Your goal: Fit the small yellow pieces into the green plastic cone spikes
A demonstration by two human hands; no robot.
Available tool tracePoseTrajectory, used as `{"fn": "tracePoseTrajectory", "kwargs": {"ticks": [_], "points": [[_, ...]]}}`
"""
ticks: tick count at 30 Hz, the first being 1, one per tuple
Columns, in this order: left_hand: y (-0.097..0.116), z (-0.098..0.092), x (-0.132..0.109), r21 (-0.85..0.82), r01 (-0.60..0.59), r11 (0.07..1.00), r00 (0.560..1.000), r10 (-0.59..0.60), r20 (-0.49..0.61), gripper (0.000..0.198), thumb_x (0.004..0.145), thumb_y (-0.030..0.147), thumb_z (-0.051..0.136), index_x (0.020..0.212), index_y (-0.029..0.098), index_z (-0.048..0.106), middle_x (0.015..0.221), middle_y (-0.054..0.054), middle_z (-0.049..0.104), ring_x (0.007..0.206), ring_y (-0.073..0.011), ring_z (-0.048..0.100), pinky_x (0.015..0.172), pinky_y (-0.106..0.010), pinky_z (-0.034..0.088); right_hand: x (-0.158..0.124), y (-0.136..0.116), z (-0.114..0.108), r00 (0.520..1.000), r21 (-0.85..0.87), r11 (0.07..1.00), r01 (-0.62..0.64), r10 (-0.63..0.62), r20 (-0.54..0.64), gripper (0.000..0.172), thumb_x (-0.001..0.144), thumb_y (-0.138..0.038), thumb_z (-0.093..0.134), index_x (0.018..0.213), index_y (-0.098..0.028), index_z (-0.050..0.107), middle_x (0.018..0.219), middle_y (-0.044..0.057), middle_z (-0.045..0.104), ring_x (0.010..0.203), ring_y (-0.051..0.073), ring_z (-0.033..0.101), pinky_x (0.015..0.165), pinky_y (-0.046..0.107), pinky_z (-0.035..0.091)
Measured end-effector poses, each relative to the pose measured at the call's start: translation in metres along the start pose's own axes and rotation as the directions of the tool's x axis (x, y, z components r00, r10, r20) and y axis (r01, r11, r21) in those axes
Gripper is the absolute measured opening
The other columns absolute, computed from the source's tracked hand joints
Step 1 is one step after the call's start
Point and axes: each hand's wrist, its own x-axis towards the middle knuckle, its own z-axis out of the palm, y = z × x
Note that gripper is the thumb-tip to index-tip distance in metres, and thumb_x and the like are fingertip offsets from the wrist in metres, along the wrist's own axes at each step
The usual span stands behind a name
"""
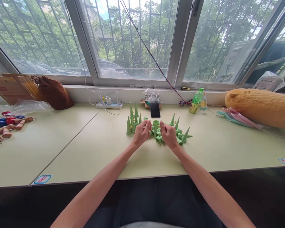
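Note:
A heap of green plastic cone-shaped spikes [180, 134] lies on the pale green table [97, 148] in front of me, some upright [133, 118], some on their sides. My left hand [141, 133] is curled at the heap's left side, fingertips pinched on a green piece. My right hand [168, 133] is curled just to the right, fingers closed on another green piece. Between the two hands stands a green cup-topped piece [156, 124]. What exactly each hand grips is partly hidden by the fingers.
A black phone [155, 110] leans behind the heap. A power strip [109, 104], a green bottle [196, 100], a brown bag [53, 92], cardboard [9, 87], wooden toys [7, 125] at left and an orange plush [261, 107] at right line the table. Windows are behind.

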Motion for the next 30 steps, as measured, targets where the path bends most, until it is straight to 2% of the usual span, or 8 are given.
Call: {"fn": "tracePoseTrajectory", "kwargs": {"ticks": [4,8,12,17,21,24,27,30], "points": [[0.003,-0.001,0.001,-0.074,0.135,0.988,0.990,-0.132,0.045,0.065,0.089,0.066,0.038,0.053,0.014,0.052,0.037,0.001,0.043,0.030,-0.0065,0.038,0.033,-0.020,0.026,0.000,-0.002,-0.002,0.998,0.048,0.999,0.023,-0.026,0.060,0.050,0.099,-0.050,0.033,0.059,-0.020,0.037,0.053,-0.003,0.042,0.051,0.011,0.036,0.054,0.026,0.029],[0.008,-0.002,0.000,-0.107,0.256,0.961,0.961,-0.241,0.134,0.075,0.088,0.071,0.030,0.045,0.014,0.051,0.035,-0.002,0.044,0.029,-0.0077,0.039,0.032,-0.021,0.023,-0.001,-0.004,-0.003,0.992,0.091,0.995,0.044,-0.054,0.110,0.048,0.099,-0.049,0.034,0.061,-0.020,0.039,0.055,-0.003,0.044,0.052,0.010,0.038,0.055,0.025,0.031],[0.011,-0.002,-0.001,-0.050,0.304,0.951,0.933,-0.287,0.218,0.081,0.088,0.073,0.024,0.041,0.013,0.053,0.035,-0.005,0.047,0.028,-0.0078,0.039,0.032,-0.021,0.025,-0.002,-0.005,-0.004,0.987,0.115,0.991,0.068,-0.084,0.136,0.045,0.099,-0.047,0.034,0.063,-0.020,0.039,0.057,-0.003,0.045,0.052,0.010,0.037,0.054,0.024,0.031],[0.011,-0.002,-0.002,-0.008,0.305,0.952,0.920,-0.292,0.260,0.084,0.089,0.072,0.021,0.039,0.012,0.053,0.035,-0.007,0.049,0.028,-0.0071,0.038,0.034,-0.021,0.027,-0.004,-0.006,-0.005,0.982,0.137,0.986,0.099,-0.119,0.145,0.043,0.099,-0.044,0.034,0.065,-0.020,0.040,0.057,-0.003,0.045,0.052,0.010,0.037,0.055,0.024,0.031],[0.008,-0.003,-0.002,0.003,0.276,0.961,0.921,-0.265,0.285,0.084,0.089,0.071,0.023,0.037,0.013,0.051,0.033,-0.006,0.046,0.028,-0.0064,0.037,0.034,-0.021,0.028,-0.005,-0.006,-0.005,0.985,0.134,0.984,0.121,-0.136,0.106,0.042,0.099,-0.043,0.034,0.066,-0.020,0.042,0.057,-0.004,0.044,0.051,0.010,0.037,0.055,0.024,0.032],[0.007,-0.003,-0.002,-0.001,0.276,0.961,0.904,-0.260,0.338,0.083,0.090,0.070,0.023,0.038,0.013,0.052,0.035,-0.007,0.048,0.028,-0.0061,0.037,0.035,-0.021,0.029,-0.005,-0.004,-0.004,0.987,0.151,0.981,0.125,-0.139,0.085,0.042,0.099,-0.044,0.034,0.066,-0.020,0.042,0.057,-0.003,0.045,0.051,0.010,0.037,0.054,0.024,0.033],[0.007,-0.004,-0.003,-0.023,0.314,0.949,0.880,-0.282,0.382,0.082,0.090,0.070,0.023,0.043,0.011,0.056,0.038,-0.007,0.052,0.029,-0.0065,0.038,0.035,-0.021,0.029,-0.005,-0.004,-0.004,0.986,0.162,0.979,0.119,-0.137,0.100,0.041,0.099,-0.044,0.034,0.066,-0.020,0.042,0.058,-0.003,0.045,0.052,0.010,0.038,0.054,0.024,0.033],[0.006,-0.004,-0.003,-0.053,0.347,0.936,0.879,-0.305,0.367,0.080,0.090,0.070,0.025,0.058,0.009,0.066,0.042,-0.006,0.055,0.030,-0.0068,0.037,0.035,-0.021,0.029,-0.004,-0.005,-0.005,0.984,0.159,0.981,0.111,-0.130,0.121,0.041,0.099,-0.044,0.034,0.066,-0.020,0.041,0.058,-0.004,0.045,0.052,0.010,0.037,0.055,0.023,0.033]]}}
